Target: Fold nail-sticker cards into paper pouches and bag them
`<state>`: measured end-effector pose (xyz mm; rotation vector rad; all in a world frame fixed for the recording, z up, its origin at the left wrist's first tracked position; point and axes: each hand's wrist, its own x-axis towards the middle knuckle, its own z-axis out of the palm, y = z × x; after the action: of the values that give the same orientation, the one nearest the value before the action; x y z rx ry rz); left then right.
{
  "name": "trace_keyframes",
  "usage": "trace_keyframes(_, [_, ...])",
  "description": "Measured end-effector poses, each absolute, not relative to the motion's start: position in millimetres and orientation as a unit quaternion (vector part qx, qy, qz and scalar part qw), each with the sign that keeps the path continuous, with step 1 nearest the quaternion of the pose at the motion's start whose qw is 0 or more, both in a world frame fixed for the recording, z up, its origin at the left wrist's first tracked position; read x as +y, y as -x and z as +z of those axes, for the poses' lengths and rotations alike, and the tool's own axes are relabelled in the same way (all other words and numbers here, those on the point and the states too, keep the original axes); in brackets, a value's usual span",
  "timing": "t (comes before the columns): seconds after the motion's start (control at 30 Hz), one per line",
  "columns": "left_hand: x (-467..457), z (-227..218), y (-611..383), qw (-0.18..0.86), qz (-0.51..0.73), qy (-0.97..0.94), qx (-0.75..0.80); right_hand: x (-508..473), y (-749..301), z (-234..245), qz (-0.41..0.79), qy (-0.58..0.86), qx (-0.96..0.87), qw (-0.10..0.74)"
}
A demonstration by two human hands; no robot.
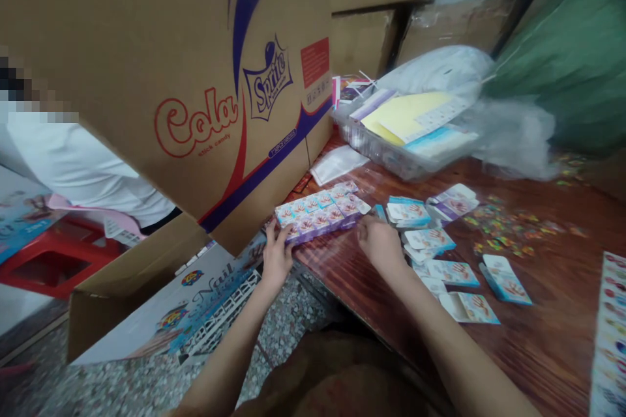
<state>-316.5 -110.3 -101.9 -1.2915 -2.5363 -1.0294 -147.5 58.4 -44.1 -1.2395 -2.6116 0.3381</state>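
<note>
Our left hand [278, 251], fingers loosely spread, touches left end of box rows [320, 212] between hands. Right hand [384, 244] curls near other end; cannot tell if pinching. We should press gently, keeping rows square. Tray [386, 158] beyond.

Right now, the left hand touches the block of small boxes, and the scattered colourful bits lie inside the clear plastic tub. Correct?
Not quite: the head view shows the scattered colourful bits lying on the reddish-brown table, outside the clear plastic tub. The left hand does touch the block of small boxes.
</note>
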Motion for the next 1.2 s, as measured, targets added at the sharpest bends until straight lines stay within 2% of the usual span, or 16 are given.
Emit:
trace_keyframes(0.2, [-113,-94,337,0.043,-0.362,0.411,-0.835,31,111,-57,0.176,0.373,-0.898,0.153])
trace_keyframes(0.4, [-112,-60,298,0.138,-0.281,0.495,-0.81,-1,88,-94,0.271,0.358,-0.863,0.232])
trace_keyframes(0.53, [-90,-55,259,-0.047,-0.261,0.671,-0.692,-4,84,-101,0.3,0.37,-0.848,0.231])
trace_keyframes(0.6, [-75,-63,248,-0.098,-0.238,0.712,-0.653,-4,82,-101,0.303,0.366,-0.85,0.228])
trace_keyframes(0.97, [-54,-93,240,-0.066,-0.225,0.702,-0.672,-9,78,-106,0.288,0.36,-0.859,0.222])
trace_keyframes(1.2, [-50,-91,240,-0.106,-0.268,0.685,-0.669,-6,68,-108,0.278,0.36,-0.858,0.238])
